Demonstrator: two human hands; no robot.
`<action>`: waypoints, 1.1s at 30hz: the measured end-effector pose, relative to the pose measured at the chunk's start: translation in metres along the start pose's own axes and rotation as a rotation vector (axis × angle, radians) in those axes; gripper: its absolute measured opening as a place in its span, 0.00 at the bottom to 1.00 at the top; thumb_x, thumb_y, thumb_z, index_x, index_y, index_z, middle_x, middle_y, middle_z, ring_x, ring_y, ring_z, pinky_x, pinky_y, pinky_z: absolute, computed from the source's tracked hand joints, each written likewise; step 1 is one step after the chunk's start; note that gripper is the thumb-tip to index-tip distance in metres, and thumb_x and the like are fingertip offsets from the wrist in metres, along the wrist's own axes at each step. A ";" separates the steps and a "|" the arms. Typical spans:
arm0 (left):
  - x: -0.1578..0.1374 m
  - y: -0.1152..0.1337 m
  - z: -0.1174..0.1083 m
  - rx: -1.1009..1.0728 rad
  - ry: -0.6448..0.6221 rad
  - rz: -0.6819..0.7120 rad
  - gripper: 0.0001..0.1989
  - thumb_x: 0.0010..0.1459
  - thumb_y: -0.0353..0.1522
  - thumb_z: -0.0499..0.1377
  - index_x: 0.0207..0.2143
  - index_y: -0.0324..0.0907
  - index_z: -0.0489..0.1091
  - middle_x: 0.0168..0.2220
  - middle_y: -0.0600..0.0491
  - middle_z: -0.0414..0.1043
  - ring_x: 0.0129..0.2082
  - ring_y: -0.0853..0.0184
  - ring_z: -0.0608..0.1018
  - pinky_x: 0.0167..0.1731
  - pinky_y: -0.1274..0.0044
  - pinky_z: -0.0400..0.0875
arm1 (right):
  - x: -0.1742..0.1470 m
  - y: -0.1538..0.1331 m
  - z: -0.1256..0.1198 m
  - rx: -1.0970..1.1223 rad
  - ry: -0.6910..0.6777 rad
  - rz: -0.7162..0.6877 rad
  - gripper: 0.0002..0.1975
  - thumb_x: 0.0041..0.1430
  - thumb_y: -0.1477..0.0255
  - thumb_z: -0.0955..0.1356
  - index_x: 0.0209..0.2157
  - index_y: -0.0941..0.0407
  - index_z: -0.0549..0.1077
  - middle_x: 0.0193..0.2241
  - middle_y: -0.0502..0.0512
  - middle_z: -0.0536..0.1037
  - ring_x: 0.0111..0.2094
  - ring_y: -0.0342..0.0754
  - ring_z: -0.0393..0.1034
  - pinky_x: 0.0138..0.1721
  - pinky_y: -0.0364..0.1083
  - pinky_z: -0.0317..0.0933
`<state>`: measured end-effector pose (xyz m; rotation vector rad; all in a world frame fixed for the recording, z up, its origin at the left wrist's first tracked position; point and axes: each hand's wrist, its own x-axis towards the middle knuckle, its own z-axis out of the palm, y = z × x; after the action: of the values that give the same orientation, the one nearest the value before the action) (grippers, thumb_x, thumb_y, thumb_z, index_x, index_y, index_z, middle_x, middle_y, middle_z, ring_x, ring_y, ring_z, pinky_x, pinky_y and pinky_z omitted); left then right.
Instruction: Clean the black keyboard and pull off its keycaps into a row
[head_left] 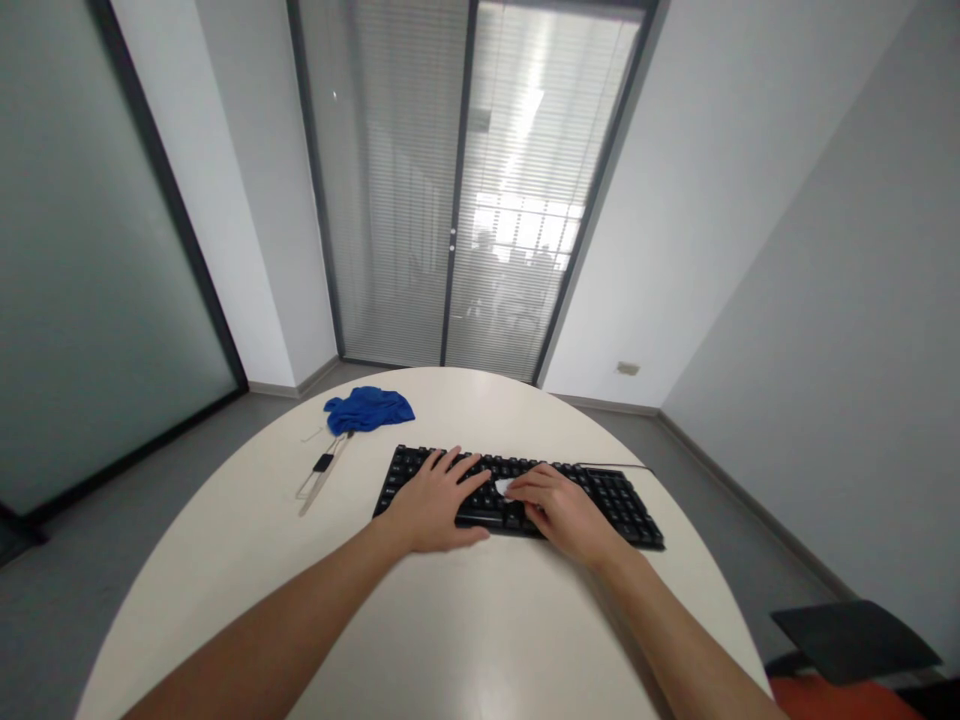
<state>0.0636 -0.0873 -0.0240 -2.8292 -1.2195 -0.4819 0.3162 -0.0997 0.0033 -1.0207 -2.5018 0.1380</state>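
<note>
R hand (pixel 556 502) has grip pinching white pc. (pixel 503 486), just L of it, over black kbd (pixel 616 500). L hand (pixel 435 504) spread on kbd, long axis twd bench (pixel 705 575) R edge.

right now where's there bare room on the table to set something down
Bare tabletop shows between the left forearm and right forearm, nearer than the keyboard; beyond the keyboard, right of the blue cloth; and outside the left forearm. Crowded: the keyboard, with left hand, right hand and white piece; also around the cloth and slender items.
</note>
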 end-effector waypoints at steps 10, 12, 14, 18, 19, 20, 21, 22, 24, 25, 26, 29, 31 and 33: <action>0.000 0.001 0.001 0.002 0.020 0.007 0.40 0.55 0.55 0.58 0.66 0.49 0.58 0.68 0.47 0.55 0.67 0.44 0.56 0.64 0.52 0.48 | 0.000 0.016 0.002 0.022 0.046 0.063 0.23 0.58 0.85 0.63 0.49 0.52 0.79 0.46 0.55 0.81 0.49 0.52 0.70 0.54 0.54 0.65; 0.000 0.001 0.001 0.005 0.026 0.009 0.40 0.55 0.55 0.59 0.66 0.49 0.58 0.68 0.47 0.55 0.67 0.44 0.56 0.64 0.52 0.48 | -0.001 0.014 -0.002 0.003 0.011 0.045 0.23 0.56 0.85 0.63 0.48 0.53 0.79 0.46 0.55 0.81 0.48 0.52 0.70 0.54 0.53 0.65; 0.000 0.001 0.001 0.008 0.033 0.014 0.40 0.54 0.55 0.59 0.65 0.49 0.58 0.68 0.47 0.55 0.67 0.44 0.56 0.64 0.53 0.49 | -0.001 0.013 -0.004 -0.013 -0.001 0.032 0.22 0.56 0.85 0.64 0.47 0.53 0.80 0.45 0.54 0.82 0.48 0.52 0.70 0.53 0.53 0.65; -0.001 0.001 -0.001 0.009 0.043 0.031 0.40 0.55 0.53 0.60 0.66 0.49 0.58 0.68 0.47 0.56 0.67 0.44 0.57 0.64 0.53 0.49 | -0.002 0.016 0.003 -0.010 0.088 0.107 0.21 0.59 0.84 0.63 0.48 0.54 0.79 0.46 0.55 0.81 0.48 0.52 0.70 0.53 0.53 0.65; -0.001 0.001 -0.001 0.007 0.045 0.034 0.40 0.55 0.53 0.60 0.66 0.49 0.58 0.68 0.47 0.56 0.66 0.44 0.57 0.64 0.53 0.49 | -0.002 0.017 0.005 -0.009 0.114 0.129 0.22 0.60 0.84 0.62 0.49 0.54 0.78 0.47 0.55 0.80 0.49 0.52 0.69 0.54 0.54 0.65; -0.001 0.001 -0.001 0.005 0.046 0.037 0.40 0.55 0.53 0.60 0.66 0.50 0.57 0.67 0.47 0.56 0.66 0.44 0.57 0.64 0.52 0.49 | -0.001 0.018 0.007 -0.007 0.126 0.141 0.23 0.60 0.84 0.62 0.51 0.54 0.77 0.49 0.55 0.79 0.50 0.53 0.68 0.55 0.54 0.65; -0.001 0.001 -0.002 0.003 0.044 0.038 0.40 0.55 0.53 0.60 0.66 0.50 0.57 0.67 0.47 0.56 0.66 0.44 0.57 0.64 0.52 0.49 | -0.001 0.019 0.008 -0.005 0.125 0.145 0.23 0.61 0.84 0.61 0.52 0.54 0.76 0.50 0.55 0.79 0.51 0.53 0.68 0.55 0.54 0.64; -0.001 0.001 -0.002 0.002 0.041 0.038 0.40 0.55 0.53 0.60 0.66 0.50 0.57 0.67 0.47 0.56 0.66 0.43 0.57 0.64 0.52 0.49 | -0.001 0.019 0.009 -0.004 0.114 0.143 0.23 0.61 0.84 0.61 0.53 0.54 0.76 0.51 0.54 0.79 0.51 0.52 0.68 0.56 0.54 0.63; 0.000 0.001 -0.002 0.000 0.032 0.034 0.40 0.55 0.53 0.60 0.66 0.49 0.57 0.67 0.46 0.56 0.66 0.43 0.57 0.63 0.51 0.49 | 0.000 0.018 0.008 -0.010 0.075 0.145 0.23 0.60 0.84 0.62 0.51 0.54 0.77 0.50 0.54 0.79 0.51 0.52 0.69 0.56 0.54 0.63; 0.000 0.001 -0.002 0.000 0.028 0.032 0.40 0.55 0.53 0.60 0.66 0.49 0.57 0.67 0.46 0.56 0.66 0.43 0.57 0.63 0.51 0.49 | 0.001 0.017 0.006 -0.019 0.058 0.156 0.22 0.60 0.84 0.62 0.50 0.54 0.78 0.49 0.54 0.80 0.50 0.52 0.69 0.56 0.54 0.64; 0.000 0.001 -0.003 -0.001 0.024 0.030 0.40 0.55 0.53 0.60 0.66 0.49 0.57 0.67 0.46 0.56 0.66 0.43 0.57 0.64 0.51 0.49 | 0.001 0.016 0.005 -0.032 0.050 0.173 0.21 0.59 0.83 0.62 0.48 0.54 0.79 0.47 0.54 0.80 0.49 0.53 0.70 0.55 0.54 0.64; -0.001 0.002 -0.003 -0.006 0.014 0.029 0.40 0.55 0.53 0.60 0.66 0.50 0.57 0.68 0.46 0.55 0.66 0.44 0.57 0.64 0.52 0.48 | 0.000 0.019 0.002 -0.083 0.077 0.243 0.19 0.58 0.83 0.63 0.45 0.54 0.80 0.44 0.55 0.82 0.47 0.54 0.71 0.53 0.54 0.66; -0.001 0.003 -0.004 -0.011 0.009 0.028 0.40 0.54 0.53 0.60 0.66 0.50 0.57 0.68 0.46 0.55 0.66 0.43 0.57 0.64 0.52 0.48 | -0.002 0.025 0.003 -0.116 0.133 0.285 0.19 0.59 0.83 0.63 0.45 0.55 0.80 0.44 0.56 0.82 0.47 0.55 0.71 0.53 0.55 0.66; -0.001 0.003 -0.004 -0.018 0.007 0.027 0.41 0.54 0.54 0.60 0.66 0.50 0.57 0.68 0.46 0.55 0.67 0.43 0.56 0.64 0.52 0.47 | -0.005 0.033 0.006 -0.139 0.197 0.320 0.18 0.61 0.81 0.63 0.47 0.55 0.79 0.46 0.58 0.81 0.48 0.56 0.71 0.53 0.56 0.66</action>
<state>0.0643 -0.0906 -0.0203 -2.8523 -1.1800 -0.5043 0.3382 -0.0788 -0.0121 -1.4153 -2.1815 -0.0404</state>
